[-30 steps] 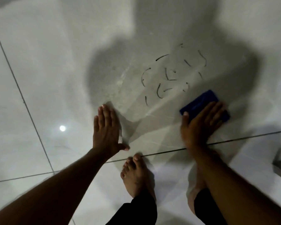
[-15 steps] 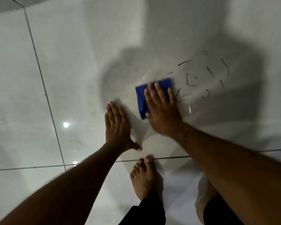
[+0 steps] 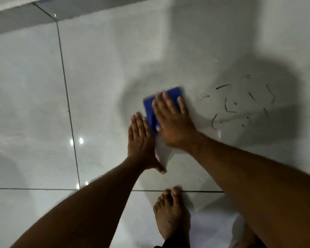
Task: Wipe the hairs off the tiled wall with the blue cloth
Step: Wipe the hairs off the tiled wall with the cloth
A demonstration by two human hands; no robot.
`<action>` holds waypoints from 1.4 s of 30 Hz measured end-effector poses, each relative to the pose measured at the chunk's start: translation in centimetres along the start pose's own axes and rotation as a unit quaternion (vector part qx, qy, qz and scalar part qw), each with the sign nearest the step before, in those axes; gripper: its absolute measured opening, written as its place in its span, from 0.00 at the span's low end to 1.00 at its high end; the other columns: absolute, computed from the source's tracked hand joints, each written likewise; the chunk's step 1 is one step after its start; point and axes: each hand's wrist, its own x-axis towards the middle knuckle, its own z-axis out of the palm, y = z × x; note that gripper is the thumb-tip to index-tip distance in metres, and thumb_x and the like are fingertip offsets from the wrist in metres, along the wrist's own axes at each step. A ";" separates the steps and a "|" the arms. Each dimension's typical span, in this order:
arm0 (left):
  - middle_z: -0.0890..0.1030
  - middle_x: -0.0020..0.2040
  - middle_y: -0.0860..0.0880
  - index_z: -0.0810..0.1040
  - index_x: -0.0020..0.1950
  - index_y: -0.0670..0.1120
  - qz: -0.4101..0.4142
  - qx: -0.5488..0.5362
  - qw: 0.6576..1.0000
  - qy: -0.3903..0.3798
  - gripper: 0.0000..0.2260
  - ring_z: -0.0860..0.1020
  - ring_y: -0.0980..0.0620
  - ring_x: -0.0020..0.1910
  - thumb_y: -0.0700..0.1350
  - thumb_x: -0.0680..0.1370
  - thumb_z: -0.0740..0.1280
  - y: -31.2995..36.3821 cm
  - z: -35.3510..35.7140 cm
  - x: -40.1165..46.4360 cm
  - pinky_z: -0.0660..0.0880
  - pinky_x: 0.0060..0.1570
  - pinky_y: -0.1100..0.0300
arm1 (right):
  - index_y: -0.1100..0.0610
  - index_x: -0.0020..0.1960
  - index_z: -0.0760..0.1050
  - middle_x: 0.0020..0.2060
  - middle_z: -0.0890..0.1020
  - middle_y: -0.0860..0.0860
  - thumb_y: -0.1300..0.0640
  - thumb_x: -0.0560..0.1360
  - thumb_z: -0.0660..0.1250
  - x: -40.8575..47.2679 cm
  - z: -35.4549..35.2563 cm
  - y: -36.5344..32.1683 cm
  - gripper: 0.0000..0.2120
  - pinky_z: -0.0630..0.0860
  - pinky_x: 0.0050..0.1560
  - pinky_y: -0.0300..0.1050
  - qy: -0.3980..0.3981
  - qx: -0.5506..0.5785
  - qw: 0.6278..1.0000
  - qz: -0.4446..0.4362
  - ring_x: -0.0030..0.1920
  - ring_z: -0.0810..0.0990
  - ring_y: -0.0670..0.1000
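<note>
A folded blue cloth [image 3: 150, 111] lies flat against the glossy white tiled wall [image 3: 100, 72]. My right hand [image 3: 172, 122] presses on it with the fingers spread, covering most of it. Directly left of the cloth, my left hand [image 3: 141, 142] rests flat on the wall, fingers together, holding nothing. Several short dark curved hairs [image 3: 240, 104] stick to the tile to the right of the cloth, apart from it.
Dark grout lines [image 3: 68, 108] cross the wall, one vertical at the left and one horizontal low down. My bare foot [image 3: 170, 215] stands on the floor at the wall's base. A ledge edge [image 3: 16, 13] runs along the top left.
My right hand slid the cloth left from below the hairs until it sits beside my left hand. The view has shifted, so the hairs now lie further right.
</note>
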 end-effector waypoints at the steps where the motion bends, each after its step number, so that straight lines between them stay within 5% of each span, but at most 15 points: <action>1: 0.28 0.75 0.36 0.28 0.75 0.42 0.005 -0.002 1.000 -0.004 0.82 0.26 0.37 0.73 0.77 0.39 0.72 0.1 0.0 0.0 0.36 0.75 0.43 | 0.58 0.79 0.45 0.80 0.48 0.57 0.45 0.77 0.55 -1.6 0.3 0.1 0.37 0.45 0.75 0.65 -0.013 -0.018 0.997 -0.070 0.79 0.44 0.59; 5: 0.26 0.73 0.34 0.27 0.74 0.39 -0.003 0.010 1.000 -0.011 0.84 0.24 0.36 0.72 0.77 0.37 0.71 0.0 -0.1 0.2 0.34 0.74 0.43 | 0.55 0.79 0.48 0.80 0.53 0.54 0.45 0.75 0.55 -0.5 -1.5 6.4 0.36 0.46 0.76 0.60 -0.059 -0.079 0.946 -0.308 0.79 0.49 0.55; 7: 0.25 0.73 0.34 0.25 0.72 0.38 -0.013 0.001 1.000 -0.011 0.85 0.24 0.36 0.71 0.76 0.35 0.71 0.2 0.1 0.5 0.33 0.73 0.43 | 0.55 0.79 0.48 0.80 0.53 0.54 0.44 0.76 0.56 3.5 -2.4 7.5 0.37 0.45 0.76 0.59 -0.035 -0.078 0.968 -0.236 0.79 0.49 0.55; 10: 0.24 0.73 0.35 0.24 0.72 0.38 -0.027 -0.001 0.999 -0.017 0.85 0.24 0.37 0.72 0.77 0.34 0.70 0.1 0.2 0.4 0.31 0.71 0.44 | 0.56 0.79 0.46 0.80 0.49 0.54 0.44 0.77 0.57 6.3 -3.1 3.9 0.37 0.44 0.76 0.61 0.002 0.010 1.000 -0.017 0.79 0.45 0.55; 12: 0.24 0.73 0.35 0.25 0.72 0.38 -0.023 0.003 1.000 -0.015 0.85 0.24 0.37 0.72 0.77 0.35 0.70 0.1 0.1 0.4 0.32 0.72 0.44 | 0.58 0.79 0.46 0.80 0.49 0.56 0.45 0.77 0.57 3.8 -2.2 2.0 0.37 0.45 0.76 0.63 -0.005 0.019 1.000 0.021 0.79 0.44 0.57; 16: 0.24 0.72 0.34 0.26 0.72 0.37 -0.019 0.015 1.000 -0.018 0.84 0.23 0.35 0.71 0.77 0.37 0.71 0.5 -0.4 0.3 0.33 0.73 0.43 | 0.57 0.79 0.47 0.80 0.51 0.56 0.43 0.77 0.54 -2.7 -1.1 5.7 0.37 0.48 0.76 0.62 -0.052 -0.040 0.972 -0.224 0.79 0.46 0.57; 18: 0.23 0.72 0.34 0.24 0.71 0.37 -0.020 0.020 0.999 -0.019 0.85 0.22 0.35 0.70 0.76 0.37 0.72 0.7 -0.5 0.3 0.33 0.73 0.43 | 0.56 0.79 0.48 0.80 0.53 0.54 0.43 0.75 0.54 -1.2 -1.3 7.9 0.37 0.48 0.76 0.61 -0.047 -0.053 0.960 -0.272 0.79 0.49 0.56; 25: 0.22 0.72 0.36 0.24 0.72 0.38 -0.021 0.033 0.999 -0.010 0.83 0.23 0.38 0.71 0.79 0.38 0.67 0.5 -0.7 0.3 0.31 0.71 0.45 | 0.55 0.79 0.51 0.80 0.53 0.52 0.44 0.74 0.62 7.1 -3.6 4.3 0.39 0.45 0.77 0.61 0.008 0.051 0.999 -0.004 0.79 0.48 0.53; 29: 0.26 0.74 0.35 0.26 0.73 0.37 0.004 0.053 0.998 0.015 0.81 0.25 0.38 0.73 0.81 0.41 0.65 0.7 -2.2 1.0 0.34 0.74 0.43 | 0.57 0.79 0.49 0.80 0.53 0.54 0.46 0.74 0.61 2.0 -2.6 3.3 0.40 0.44 0.76 0.62 0.002 0.046 0.999 0.008 0.79 0.47 0.55; 35: 0.28 0.74 0.32 0.27 0.72 0.35 0.004 0.073 0.996 0.045 0.83 0.28 0.34 0.73 0.79 0.40 0.70 3.0 -5.3 4.0 0.39 0.75 0.40 | 0.56 0.79 0.47 0.80 0.53 0.55 0.43 0.74 0.60 -6.5 -0.9 7.6 0.40 0.49 0.75 0.64 -0.066 -0.022 0.993 -0.097 0.79 0.48 0.56; 42: 0.26 0.74 0.34 0.25 0.72 0.37 -0.008 0.063 0.997 0.033 0.83 0.25 0.36 0.72 0.77 0.40 0.72 3.1 -5.1 4.3 0.34 0.74 0.43 | 0.57 0.79 0.46 0.80 0.50 0.56 0.43 0.74 0.60 4.5 -3.1 6.9 0.41 0.43 0.76 0.62 -0.002 0.027 0.997 0.078 0.79 0.45 0.56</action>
